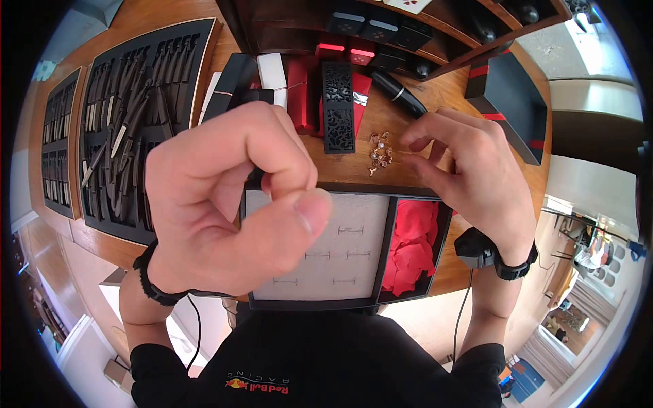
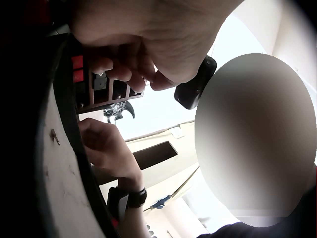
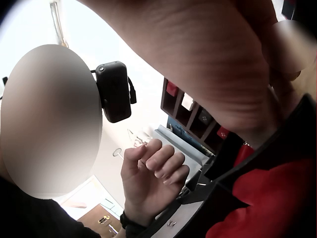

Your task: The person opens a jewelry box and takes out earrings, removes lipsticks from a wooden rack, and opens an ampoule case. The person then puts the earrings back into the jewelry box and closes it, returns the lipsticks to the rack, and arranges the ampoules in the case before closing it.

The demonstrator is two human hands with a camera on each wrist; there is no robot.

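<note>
Close to the head camera, the left hand (image 1: 228,204) is raised over a black box with a pale insert (image 1: 320,279), its fingers curled and thumb against the index fingertip. No object shows between those tips. The right hand (image 1: 479,170) hovers right of a small pile of gold-coloured jewelry (image 1: 381,158) on the wood, fingers bent, thumb and index apart. Short metal pieces sit in the pale insert. In the right wrist view the left hand (image 3: 151,191) shows curled fingers; the right hand's (image 3: 208,64) fingertips are largely hidden there.
Red petal-like pieces (image 1: 411,248) fill the box's right compartment. Behind stand a black openwork piece (image 1: 339,109), red boxes, a black cylinder (image 1: 398,94) and a wooden shelf. An open black box (image 1: 510,102) lies right; trays of dark slim items (image 1: 129,129) lie left.
</note>
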